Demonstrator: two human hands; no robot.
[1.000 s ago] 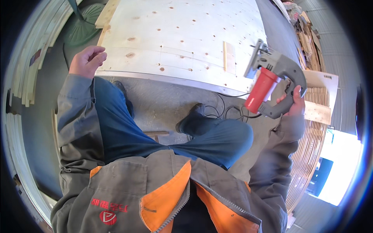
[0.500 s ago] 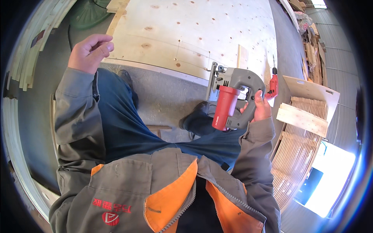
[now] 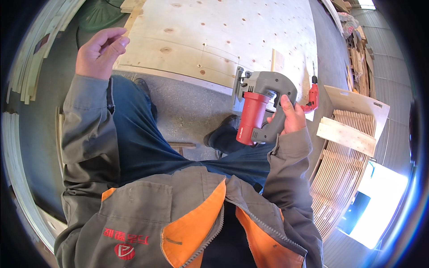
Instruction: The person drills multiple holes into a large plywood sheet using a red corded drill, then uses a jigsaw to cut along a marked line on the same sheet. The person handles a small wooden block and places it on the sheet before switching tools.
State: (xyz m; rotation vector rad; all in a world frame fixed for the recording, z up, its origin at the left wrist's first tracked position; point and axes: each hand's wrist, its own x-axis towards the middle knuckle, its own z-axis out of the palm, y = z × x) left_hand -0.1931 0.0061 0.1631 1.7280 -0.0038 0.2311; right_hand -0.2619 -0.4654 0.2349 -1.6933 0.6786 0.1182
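A grey and red jigsaw (image 3: 255, 111) is held up in front of my right knee. My right hand (image 3: 292, 115) wraps round its D-shaped handle, the thumb lying on top. The saw's flat metal base faces left, near the front edge of a large plywood sheet (image 3: 214, 27). Over on the left, my left hand (image 3: 99, 53) hovers beside the sheet's near left corner. Its fingers are loosely curled, the thumb and forefinger tips apart, and nothing shows between them. Thin pencil lines and small holes mark the plywood.
A red power drill (image 3: 313, 94) rests at the sheet's right edge. A small wood strip (image 3: 277, 61) lies on the plywood. To the right stand stacked thin wood slats (image 3: 337, 165) with a board (image 3: 346, 136) across them. Long pale boards (image 3: 33, 58) line the left side.
My right hand has brought the jigsaw slightly left and up, turning it a little. My left hand has risen slightly, its fingers much the same.
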